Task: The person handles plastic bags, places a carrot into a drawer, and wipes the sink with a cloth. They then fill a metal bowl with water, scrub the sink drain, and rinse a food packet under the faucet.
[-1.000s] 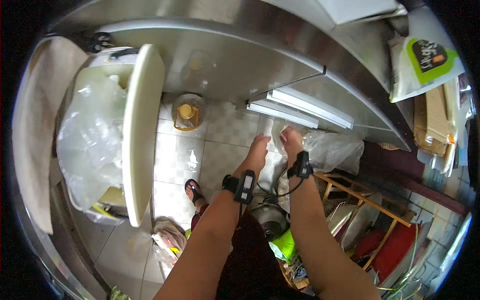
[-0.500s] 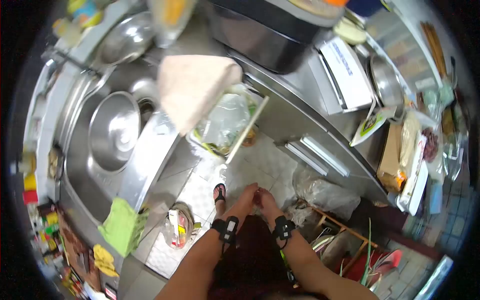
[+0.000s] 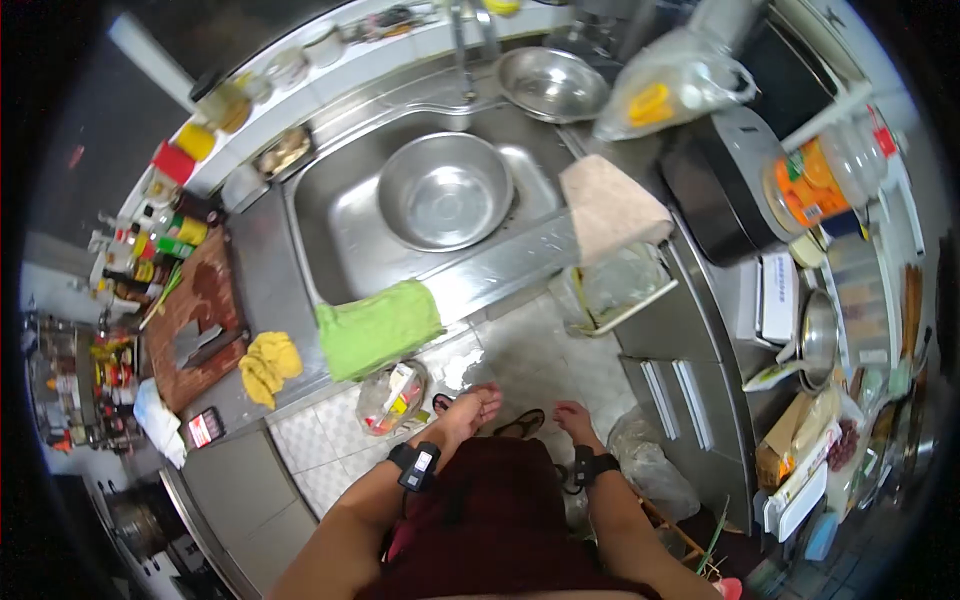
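Note:
Low over the floor, in front of my body, my left hand [image 3: 474, 409] is held with its fingers loosely stretched and nothing in them. My right hand [image 3: 574, 419] hangs a short way to its right, fingers slightly bent and apart, also without an object. Neither touches anything. Beyond my left hand, a green cloth [image 3: 378, 327] drapes over the counter edge, and a plastic bag with wrappers [image 3: 391, 398] sits on the floor. A steel basin [image 3: 445, 192] rests in the sink [image 3: 335, 240]. A pink cloth [image 3: 616, 212] hangs over the counter above a lined bin [image 3: 615, 290].
On the left counter are a wooden cutting board [image 3: 205, 310] with a cleaver [image 3: 197, 343], a yellow cloth [image 3: 269, 368] and a phone [image 3: 203, 428]. A second steel bowl [image 3: 553, 84] stands behind the sink. At right are drawer handles [image 3: 675, 400] and a clear bag [image 3: 650, 465] on the floor.
My hands were together and have come apart. The view has turned left, so the sink and left counter now lie more centrally ahead.

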The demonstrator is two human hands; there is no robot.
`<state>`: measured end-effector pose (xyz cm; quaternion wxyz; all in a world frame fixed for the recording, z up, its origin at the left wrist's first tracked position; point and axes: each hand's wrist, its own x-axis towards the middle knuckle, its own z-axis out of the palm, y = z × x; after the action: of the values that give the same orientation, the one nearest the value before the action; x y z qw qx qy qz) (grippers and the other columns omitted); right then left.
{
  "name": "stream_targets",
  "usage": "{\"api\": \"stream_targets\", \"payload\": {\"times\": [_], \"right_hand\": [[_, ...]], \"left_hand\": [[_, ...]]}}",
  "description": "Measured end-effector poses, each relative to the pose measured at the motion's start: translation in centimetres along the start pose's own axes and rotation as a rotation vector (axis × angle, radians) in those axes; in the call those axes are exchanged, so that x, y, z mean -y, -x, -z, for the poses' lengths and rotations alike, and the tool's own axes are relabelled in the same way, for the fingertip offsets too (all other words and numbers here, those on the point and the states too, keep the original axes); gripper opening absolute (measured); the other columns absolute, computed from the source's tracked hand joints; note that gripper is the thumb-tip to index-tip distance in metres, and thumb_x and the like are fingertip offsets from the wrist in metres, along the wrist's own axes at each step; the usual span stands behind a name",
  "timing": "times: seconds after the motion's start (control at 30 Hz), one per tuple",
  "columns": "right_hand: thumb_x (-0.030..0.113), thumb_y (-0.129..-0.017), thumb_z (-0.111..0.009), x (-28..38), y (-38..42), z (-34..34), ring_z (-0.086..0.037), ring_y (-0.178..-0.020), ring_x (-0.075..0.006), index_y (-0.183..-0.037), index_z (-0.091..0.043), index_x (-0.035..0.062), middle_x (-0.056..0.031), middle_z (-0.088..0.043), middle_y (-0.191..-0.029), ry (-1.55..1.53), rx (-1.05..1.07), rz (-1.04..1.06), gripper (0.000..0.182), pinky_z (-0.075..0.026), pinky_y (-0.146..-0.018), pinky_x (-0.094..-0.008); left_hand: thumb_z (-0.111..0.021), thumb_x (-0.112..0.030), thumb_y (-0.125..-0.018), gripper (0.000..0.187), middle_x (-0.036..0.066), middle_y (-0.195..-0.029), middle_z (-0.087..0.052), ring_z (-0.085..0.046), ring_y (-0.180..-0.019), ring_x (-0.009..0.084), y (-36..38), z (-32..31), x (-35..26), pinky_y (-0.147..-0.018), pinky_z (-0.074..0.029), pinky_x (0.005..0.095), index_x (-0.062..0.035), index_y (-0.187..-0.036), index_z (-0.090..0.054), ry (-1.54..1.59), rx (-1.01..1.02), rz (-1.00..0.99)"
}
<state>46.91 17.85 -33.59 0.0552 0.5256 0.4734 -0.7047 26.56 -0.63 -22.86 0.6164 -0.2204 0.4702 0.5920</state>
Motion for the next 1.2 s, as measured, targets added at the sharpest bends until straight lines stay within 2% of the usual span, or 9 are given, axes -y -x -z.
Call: {"api": "stream_targets", "payload": {"times": [0.23, 0.57, 0.67, 0.8, 0.83, 0.93, 0.97, 1.07, 1.2], "right_hand": [[0.005, -0.086, -0.047, 4.7, -0.9, -5.4, -0.060, -0.075, -0.0140, -0.108, -0.052, 0.0053, -0.0065, -0.062, -0.092, -0.078, -0.011, 0.085, 0.022, -0.048, -0.062, -0.0232], [0.007, -0.088, -0.049, 21.8, 6.0, -21.5, -0.055, -0.090, -0.0116, -0.109, -0.054, 0.0050, -0.0042, -0.059, -0.101, 0.331, 0.613, 0.299, 0.022, -0.043, -0.077, -0.0227], [0.007, -0.087, -0.049, 24.8, 6.7, -26.0, -0.054, -0.090, -0.0116, -0.107, -0.054, 0.0011, -0.0037, -0.058, -0.100, 0.444, 0.810, 0.466, 0.021, -0.043, -0.079, -0.0250], [0.005, -0.084, -0.051, 27.4, 6.5, -31.3, -0.056, -0.094, -0.0216, -0.105, -0.057, 0.0056, -0.0087, -0.060, -0.100, 0.748, 0.957, 0.907, 0.023, -0.043, -0.084, -0.0280], [0.013, -0.082, -0.054, 28.6, 6.3, -32.4, -0.047, -0.111, -0.0290, -0.112, -0.055, 0.0108, -0.0137, -0.054, -0.114, 0.989, 1.027, 1.033, 0.030, -0.035, -0.095, -0.0387], [0.026, -0.082, -0.055, 28.0, 6.7, -34.9, -0.030, -0.126, -0.0305, -0.122, -0.048, 0.0142, -0.0145, -0.040, -0.131, 1.352, 0.943, 1.535, 0.043, -0.020, -0.103, -0.0508], [0.035, -0.081, -0.055, 27.2, 6.4, -35.3, -0.015, -0.133, -0.0302, -0.131, -0.038, 0.0162, -0.0125, -0.022, -0.142, 1.457, 1.011, 1.438, 0.056, -0.009, -0.103, -0.0563], [0.037, -0.079, -0.057, 25.7, 7.0, -35.6, -0.014, -0.133, -0.0300, -0.133, -0.035, 0.0162, -0.0121, -0.019, -0.143, 1.646, 1.014, 1.521, 0.061, -0.008, -0.103, -0.0564], [0.022, -0.077, -0.058, 25.2, 5.8, -35.3, -0.017, -0.132, -0.0250, -0.132, -0.033, 0.0123, -0.0089, -0.022, -0.142, 1.750, 1.032, 1.672, 0.061, -0.011, -0.104, -0.0540]], "left_hand": [[-0.054, -0.019, -0.083, 0.034, 0.005, -0.110, -0.052, -0.049, -0.104, 0.0192, 2.4, 4.2, -3.1, -0.089, -0.038, 0.0341, -0.0085, -0.116, -0.049, 0.054, 0.010, -0.041], [-0.047, -0.018, -0.087, 0.024, 0.001, -0.099, -0.056, -0.051, -0.093, 0.0116, 5.1, 5.1, -10.0, -0.083, -0.042, 0.0282, -0.0085, -0.110, -0.048, 0.193, 0.056, -0.235], [-0.049, -0.017, -0.086, 0.022, 0.000, -0.098, -0.056, -0.053, -0.090, 0.0094, 7.9, 5.2, -12.4, -0.079, -0.043, 0.0257, -0.0089, -0.107, -0.049, 0.340, 0.016, -0.329], [-0.047, -0.011, -0.088, 0.024, 0.001, -0.096, -0.057, -0.055, -0.088, 0.0095, 11.9, 6.0, -14.6, -0.075, -0.046, 0.0230, -0.0078, -0.111, -0.048, 0.426, -0.146, -0.484], [-0.046, -0.010, -0.088, 0.027, 0.001, -0.098, -0.055, -0.054, -0.090, 0.0107, 13.0, 6.3, -15.0, -0.077, -0.046, 0.0251, -0.0072, -0.115, -0.045, 0.411, -0.168, -0.511], [-0.046, -0.010, -0.088, 0.028, 0.002, -0.100, -0.054, -0.054, -0.091, 0.0125, 14.1, 8.0, -14.8, -0.076, -0.046, 0.0260, -0.0081, -0.116, -0.045, 0.540, -0.310, -0.646], [-0.047, -0.012, -0.088, 0.030, 0.003, -0.101, -0.052, -0.054, -0.091, 0.0148, 15.6, 7.9, -15.1, -0.075, -0.046, 0.0261, -0.0088, -0.118, -0.044, 0.533, -0.386, -0.621], [-0.046, -0.014, -0.088, 0.029, 0.004, -0.100, -0.053, -0.054, -0.089, 0.0152, 15.4, 9.6, -13.3, -0.075, -0.046, 0.0257, -0.0089, -0.117, -0.045, 0.607, -0.352, -0.594], [-0.042, -0.012, -0.090, 0.028, 0.008, -0.106, -0.056, -0.056, -0.089, 0.0159, 15.8, 10.0, -11.8, -0.075, -0.048, 0.0274, -0.0048, -0.116, -0.045, 0.678, -0.368, -0.659]]}}
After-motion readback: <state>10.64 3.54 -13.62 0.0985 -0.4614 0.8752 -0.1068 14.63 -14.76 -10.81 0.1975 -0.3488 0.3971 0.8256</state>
